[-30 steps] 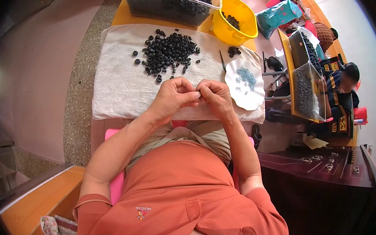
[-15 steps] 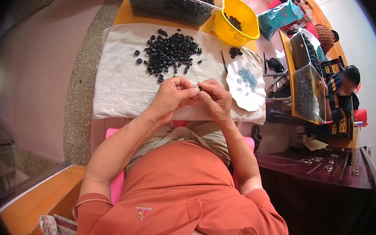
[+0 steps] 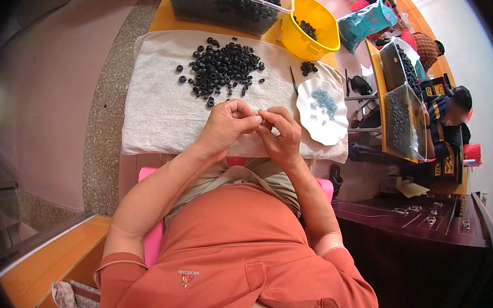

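Over the near edge of a white towel [image 3: 155, 97], my left hand [image 3: 230, 126] and my right hand [image 3: 282, 134] meet fingertip to fingertip. Thumb and index finger of each are pinched together. A tiny dark piece shows at the right fingertips, mostly covered by them; what the left fingers hold, if anything, is hidden. Beyond my hands lies a heap of round black beads [image 3: 225, 66], several with visible holes. To the right of my right hand sits a white scalloped plate [image 3: 313, 131] with small clear and pale blue pieces [image 3: 324, 102] on it.
A pointed dark tool [image 3: 293, 79] lies by the plate, near a small cluster of dark beads [image 3: 308, 68]. Behind are a yellow bowl [image 3: 330, 34] and a clear bin [image 3: 230, 19] of black beads. To the right, a person [image 3: 449, 115] sits by more bins [image 3: 397, 120].
My right hand has shifted slightly left and its fingers have closed in toward the left fingertips. The dark piece shows less than before. My left hand has barely moved.
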`<state>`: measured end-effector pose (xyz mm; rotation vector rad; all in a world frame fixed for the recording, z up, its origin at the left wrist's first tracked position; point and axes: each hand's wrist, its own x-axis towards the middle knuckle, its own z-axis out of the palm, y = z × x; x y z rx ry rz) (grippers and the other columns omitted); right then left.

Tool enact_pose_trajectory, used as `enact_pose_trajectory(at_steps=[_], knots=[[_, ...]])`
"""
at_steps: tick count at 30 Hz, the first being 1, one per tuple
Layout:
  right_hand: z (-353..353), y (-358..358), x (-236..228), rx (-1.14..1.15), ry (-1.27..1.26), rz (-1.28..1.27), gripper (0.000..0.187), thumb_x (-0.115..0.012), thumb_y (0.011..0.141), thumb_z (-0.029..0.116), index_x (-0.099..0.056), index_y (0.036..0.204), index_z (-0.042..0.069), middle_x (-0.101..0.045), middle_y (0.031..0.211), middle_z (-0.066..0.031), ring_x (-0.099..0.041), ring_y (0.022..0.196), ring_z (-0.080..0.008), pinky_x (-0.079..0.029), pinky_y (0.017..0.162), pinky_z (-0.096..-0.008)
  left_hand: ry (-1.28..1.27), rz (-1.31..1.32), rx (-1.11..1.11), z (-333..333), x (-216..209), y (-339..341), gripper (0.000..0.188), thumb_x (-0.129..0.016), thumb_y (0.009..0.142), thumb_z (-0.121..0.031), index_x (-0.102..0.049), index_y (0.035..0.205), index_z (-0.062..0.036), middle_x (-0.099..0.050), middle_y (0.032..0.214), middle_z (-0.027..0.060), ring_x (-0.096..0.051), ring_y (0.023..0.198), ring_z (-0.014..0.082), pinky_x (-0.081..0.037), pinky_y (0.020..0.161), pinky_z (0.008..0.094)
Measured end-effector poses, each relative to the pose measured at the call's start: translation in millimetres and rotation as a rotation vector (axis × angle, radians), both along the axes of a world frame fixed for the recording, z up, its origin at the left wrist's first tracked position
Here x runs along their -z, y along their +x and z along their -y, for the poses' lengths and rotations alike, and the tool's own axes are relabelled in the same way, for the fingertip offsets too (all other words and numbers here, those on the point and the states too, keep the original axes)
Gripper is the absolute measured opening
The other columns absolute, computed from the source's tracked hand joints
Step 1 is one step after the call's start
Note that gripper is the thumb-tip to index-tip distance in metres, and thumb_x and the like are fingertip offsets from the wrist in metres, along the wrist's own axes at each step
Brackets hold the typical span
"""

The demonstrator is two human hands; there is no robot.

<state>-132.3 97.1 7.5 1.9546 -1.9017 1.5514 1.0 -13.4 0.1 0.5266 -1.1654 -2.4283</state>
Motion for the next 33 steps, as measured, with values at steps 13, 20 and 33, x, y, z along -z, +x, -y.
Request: enact_pose_trajectory(at_steps=[13, 20, 33], knots=[[-1, -5, 7, -0.021, 0.046, 0.110, 0.028, -0.074, 0.075, -0.007, -0.065, 0.101, -0.001, -0.063, 0.088, -0.0099, -0.060, 0.065, -0.0131, -0.048, 0.056, -0.0250, -0.021, -0.009, -0.005, 0, 1, -3, 0.012, -0.071, 0.085, -0.004, -0.061, 0.092, -0.0025, -0.065, 0.086, 0.0048, -0.063, 0.076, 0.0105, -0.053, 0.070, 0.0241], [2, -3, 4, 0.002, -0.016, 0.057, 0.031, -0.076, 0.074, -0.005, -0.066, 0.103, 0.001, -0.064, 0.086, -0.0095, -0.060, 0.067, -0.0129, -0.048, 0.057, -0.0236, 0.015, 0.033, -0.025, -2, -1, -2, 0.013, -0.069, 0.088, -0.006, -0.063, 0.098, -0.0005, -0.066, 0.093, 0.0056, -0.064, 0.084, 0.0123, -0.055, 0.076, 0.0262], [2, -3, 2, 0.042, -0.012, 0.039, 0.030, -0.077, 0.074, -0.003, -0.065, 0.102, -0.001, -0.064, 0.088, -0.0099, -0.058, 0.066, -0.0130, -0.048, 0.058, -0.0241, 0.041, 0.001, -0.012, -4, -1, -1, 0.012, -0.065, 0.091, -0.007, -0.064, 0.101, -0.0004, -0.066, 0.095, 0.0055, -0.065, 0.086, 0.0127, -0.056, 0.079, 0.0281]])
